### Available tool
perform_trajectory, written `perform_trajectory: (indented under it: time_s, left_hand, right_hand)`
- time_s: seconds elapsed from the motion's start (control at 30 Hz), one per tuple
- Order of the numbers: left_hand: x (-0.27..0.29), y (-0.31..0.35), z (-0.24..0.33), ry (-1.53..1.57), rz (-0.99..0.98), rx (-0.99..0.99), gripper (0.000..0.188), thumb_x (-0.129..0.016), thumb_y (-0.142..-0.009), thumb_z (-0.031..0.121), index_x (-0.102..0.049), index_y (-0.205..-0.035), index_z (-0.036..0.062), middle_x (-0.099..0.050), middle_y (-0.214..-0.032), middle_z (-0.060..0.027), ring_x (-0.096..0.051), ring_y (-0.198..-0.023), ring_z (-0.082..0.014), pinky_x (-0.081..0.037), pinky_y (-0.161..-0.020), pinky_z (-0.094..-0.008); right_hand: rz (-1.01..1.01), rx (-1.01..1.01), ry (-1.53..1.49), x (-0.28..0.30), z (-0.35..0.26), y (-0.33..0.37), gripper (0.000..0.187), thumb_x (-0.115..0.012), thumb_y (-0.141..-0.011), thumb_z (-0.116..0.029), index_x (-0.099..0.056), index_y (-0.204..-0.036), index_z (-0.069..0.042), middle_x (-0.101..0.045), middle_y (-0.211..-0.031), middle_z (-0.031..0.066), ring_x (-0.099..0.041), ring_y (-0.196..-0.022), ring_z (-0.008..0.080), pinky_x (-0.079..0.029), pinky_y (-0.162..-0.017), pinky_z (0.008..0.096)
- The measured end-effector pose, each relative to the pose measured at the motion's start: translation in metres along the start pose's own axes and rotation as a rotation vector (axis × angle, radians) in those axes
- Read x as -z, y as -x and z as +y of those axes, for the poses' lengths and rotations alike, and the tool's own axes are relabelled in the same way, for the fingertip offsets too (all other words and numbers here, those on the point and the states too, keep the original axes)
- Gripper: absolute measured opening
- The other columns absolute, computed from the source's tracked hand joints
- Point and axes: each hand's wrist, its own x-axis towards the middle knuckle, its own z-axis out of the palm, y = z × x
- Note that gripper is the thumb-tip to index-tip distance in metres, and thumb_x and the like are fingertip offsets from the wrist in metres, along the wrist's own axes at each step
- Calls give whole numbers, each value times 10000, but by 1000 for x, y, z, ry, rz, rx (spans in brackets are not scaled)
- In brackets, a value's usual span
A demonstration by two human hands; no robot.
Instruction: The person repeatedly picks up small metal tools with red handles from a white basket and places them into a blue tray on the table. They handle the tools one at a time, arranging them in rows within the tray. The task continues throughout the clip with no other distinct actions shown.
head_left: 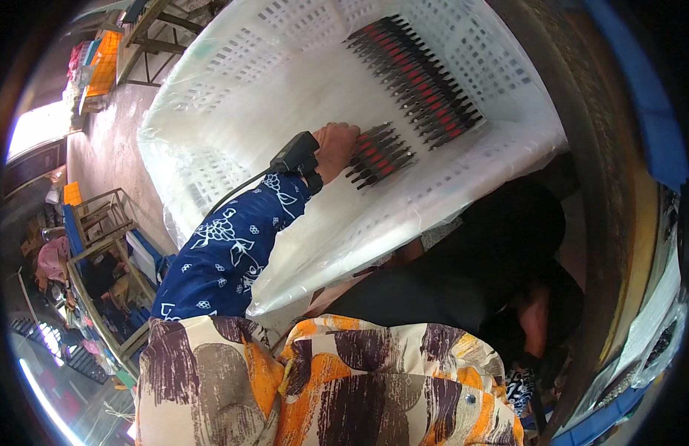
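Your left hand (337,151) is by the left side of the short row of sticks (383,153) in the white crate (229,56). I can't tell its grip, nor that of your right hand (534,321) (too dark there). A knuckle bump could knock that row crooked.

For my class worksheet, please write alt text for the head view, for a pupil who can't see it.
A person's left hand, below it a blue patterned sleeve, is at the edge of a small group of black-and-red pen-like pieces inside a white perforated crate. A larger group lies beyond, to the right.
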Motion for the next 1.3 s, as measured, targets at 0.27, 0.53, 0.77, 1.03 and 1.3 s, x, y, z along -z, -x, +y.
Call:
perform_trajectory:
  time_s: [0.27, 0.53, 0.77, 1.03, 1.3]
  left_hand:
    - [6, 5, 4, 39, 3, -18, 66, -586, -800, 97, -590, -850, 54, -589, -836, -136, -608, -806, -331, -501, -656, -417]
    - [-1, 7, 2, 48, 56, -80, 139, -547, -778, 31, -587, -903, 76, -572, -844, -131, -580, -866, -312, -496, -704, -388]
    - [-1, 7, 4, 49, 24, -57, 130, -531, -794, 48, -596, -903, 76, -585, -851, -109, -574, -877, -307, -484, -742, -377]
    - [-4, 23, 17, -131, 114, -165, 613, -632, -810, 256, -390, -1346, 83, -363, -1381, -145, -361, -1265, -325, -365, -986, -446]
    - [-23, 48, 26, -235, -70, -160, 892, -578, -818, 503, -185, -1430, -14, -118, -1507, -187, -116, -1405, -309, -103, -1076, -604]
  right_hand:
    - [41, -12, 3, -1, -3, 4, 188, -628, -741, -86, -563, -850, 54, -540, -746, 169, -506, -695, 290, -419, -624, 401]
    - [55, 28, 9, 7, -14, 5, 178, -630, -763, -109, -565, -794, 54, -542, -698, 168, -507, -641, 265, -411, -572, 393]
    - [-9, -61, 71, 0, -6, -3, 202, -623, -782, -128, -581, -845, 59, -559, -734, 187, -528, -668, 269, -424, -587, 382]
    - [52, 42, 40, 10, -23, -1, 241, -610, -793, -126, -595, -947, 58, -595, -828, 202, -549, -723, 291, -452, -649, 374]
    - [-2, -33, -16, 1, 2, 2, 243, -600, -801, -119, -602, -974, 52, -614, -878, 207, -567, -755, 299, -459, -672, 391]
